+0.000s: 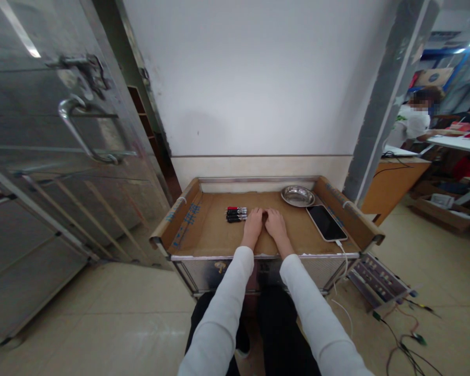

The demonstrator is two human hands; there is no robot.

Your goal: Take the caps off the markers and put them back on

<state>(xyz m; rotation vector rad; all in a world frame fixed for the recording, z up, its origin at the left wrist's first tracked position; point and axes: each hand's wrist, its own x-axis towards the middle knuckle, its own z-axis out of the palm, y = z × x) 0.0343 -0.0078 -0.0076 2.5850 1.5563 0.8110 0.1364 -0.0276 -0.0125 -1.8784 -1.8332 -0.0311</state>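
Note:
Several pens, mostly black with one showing red, lie side by side in a neat row on the brown cardboard lining the cart top. Just right of them is my left hand, its fingers curled in and partly hidden behind the back of the hand. My right hand sits close beside it, also with curled fingers. The fingertips of both hands almost meet above the cardboard. A small dark spot shows between them, but what they hold, if anything, is too small to make out.
A shiny metal bowl stands at the back right of the cart. In front of it lies a phone with a white cable hanging over the edge. Raised cardboard sides bound the surface. A person sits at far right.

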